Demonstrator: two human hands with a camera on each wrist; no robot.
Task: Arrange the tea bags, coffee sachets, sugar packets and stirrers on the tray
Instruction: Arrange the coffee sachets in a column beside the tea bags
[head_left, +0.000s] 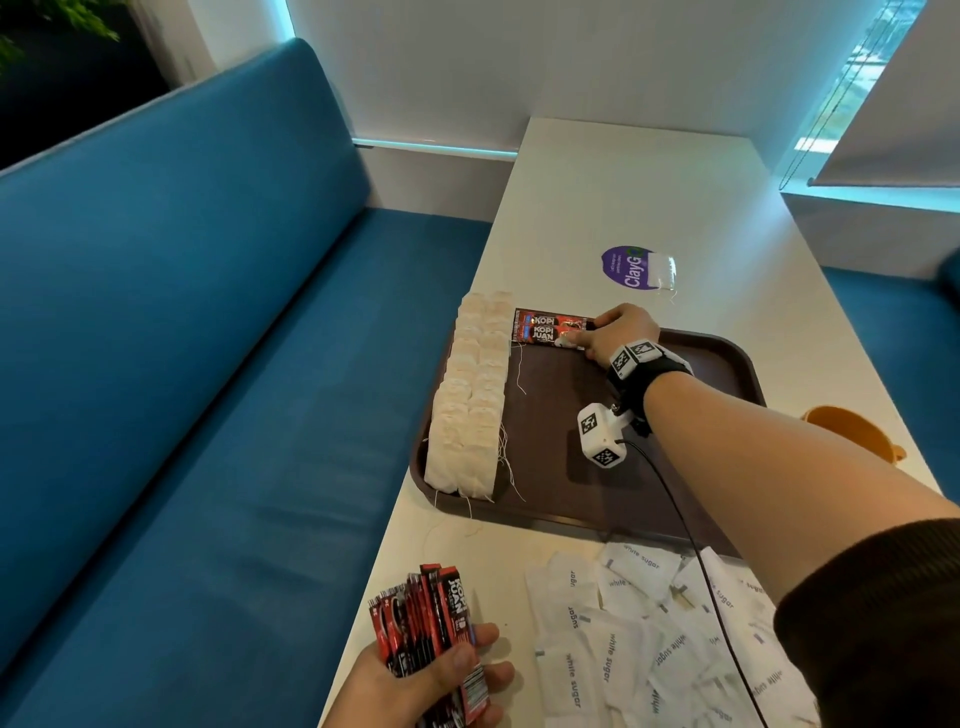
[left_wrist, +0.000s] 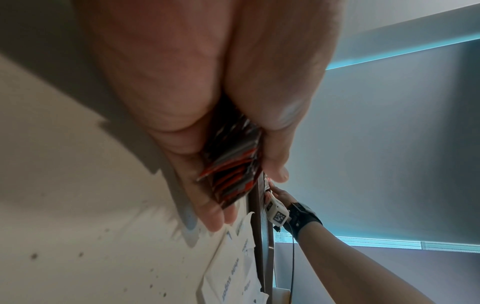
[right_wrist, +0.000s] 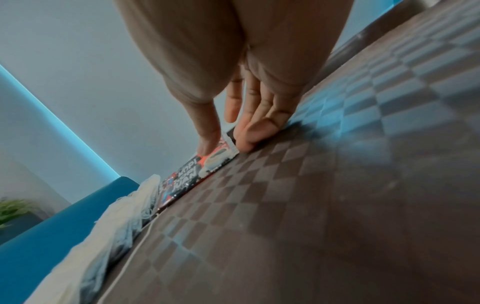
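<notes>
Right hand, thumb and fingertips pressing down, pins two "KOPI JUAN" sachets at the brown tray's far edge, beside the tea bag rows along its left. Left hand grips a fanned Kopi Juan bundle near-left; "white sugar" packets lie loose on the table near the tray.

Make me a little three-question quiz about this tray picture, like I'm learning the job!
1. True or false: the sugar packets already lie on the tray.
2. Which hand holds the bundle of coffee sachets? A) left hand B) right hand
3. Fill in: the tea bags line the tray's ____ side.

Key: 1. False, they lie on the table in front of the tray. 2. A; the right hand touches the two sachets at the tray's far edge. 3. Left.
</notes>
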